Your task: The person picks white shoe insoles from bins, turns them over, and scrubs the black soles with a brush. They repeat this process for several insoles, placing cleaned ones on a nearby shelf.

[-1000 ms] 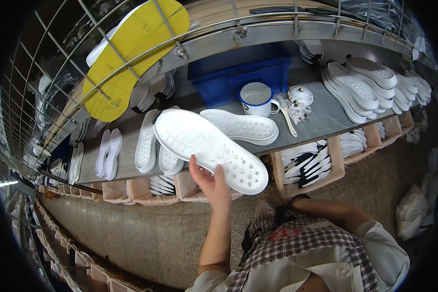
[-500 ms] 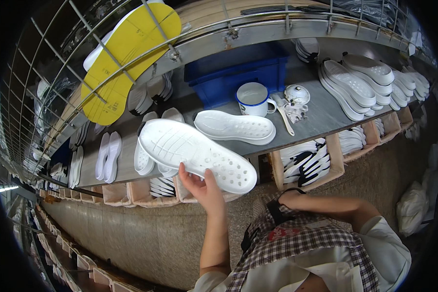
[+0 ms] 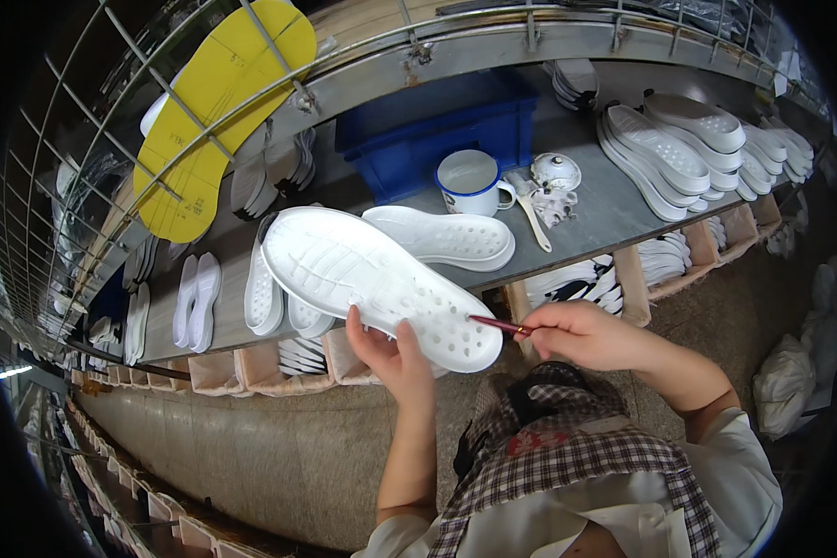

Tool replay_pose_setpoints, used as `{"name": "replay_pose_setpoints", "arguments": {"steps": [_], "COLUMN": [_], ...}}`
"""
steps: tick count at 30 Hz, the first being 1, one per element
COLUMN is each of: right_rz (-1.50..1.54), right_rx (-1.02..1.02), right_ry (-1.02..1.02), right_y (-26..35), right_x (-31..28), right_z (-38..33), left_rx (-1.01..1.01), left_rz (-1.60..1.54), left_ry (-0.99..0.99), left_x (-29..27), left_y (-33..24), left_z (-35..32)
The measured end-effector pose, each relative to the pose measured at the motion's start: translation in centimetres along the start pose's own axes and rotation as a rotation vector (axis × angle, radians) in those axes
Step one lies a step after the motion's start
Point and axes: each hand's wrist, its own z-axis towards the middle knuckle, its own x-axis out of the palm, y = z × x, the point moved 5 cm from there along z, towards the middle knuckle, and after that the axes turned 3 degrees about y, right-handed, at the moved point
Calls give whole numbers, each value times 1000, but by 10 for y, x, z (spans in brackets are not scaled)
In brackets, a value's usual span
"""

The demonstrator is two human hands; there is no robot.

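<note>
My left hand (image 3: 392,352) grips a large white shoe sole (image 3: 377,282) by its lower edge and holds it up in front of the bench, tread side toward me. My right hand (image 3: 586,337) holds a thin red brush (image 3: 498,325) whose tip touches the heel end of that sole. Another white sole (image 3: 446,238) lies flat on the grey bench just behind it.
A white enamel mug (image 3: 471,182), a small lidded pot (image 3: 555,171) and a blue crate (image 3: 437,130) stand on the bench (image 3: 604,219). Stacks of white soles (image 3: 688,149) lie right and left (image 3: 195,298). Yellow insole patterns (image 3: 216,112) hang on a wire rack. Wooden bins (image 3: 642,270) line the bench front.
My right hand rose from my lap with the brush and reached the sole's heel. My left hand shifted the sole slightly leftward and lower.
</note>
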Motion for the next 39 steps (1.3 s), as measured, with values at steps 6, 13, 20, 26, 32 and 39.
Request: {"name": "replay_pose_setpoints", "arguments": {"steps": [6, 13, 20, 26, 32, 39], "right_rz": [-278, -627, -706, -687, -518, -51], "right_rx": [-135, -270, -212, -243, -217, -133], "right_ry": [-17, -22, -1, -59, -8, -33], "right_y": [18, 31, 24, 22, 21, -49], "right_x": [11, 30, 26, 30, 27, -3], "right_z": [15, 26, 21, 20, 9, -25], "left_rx": [99, 176, 127, 165, 134, -116], "left_rz": [-10, 109, 70, 99, 143, -34], "left_ry": [78, 89, 59, 64, 44, -15], "left_x": [2, -4, -7, -4, -3, 2], "left_y": [5, 10, 5, 5, 5, 11], "left_z": [-9, -15, -17, -17, -14, 9]}}
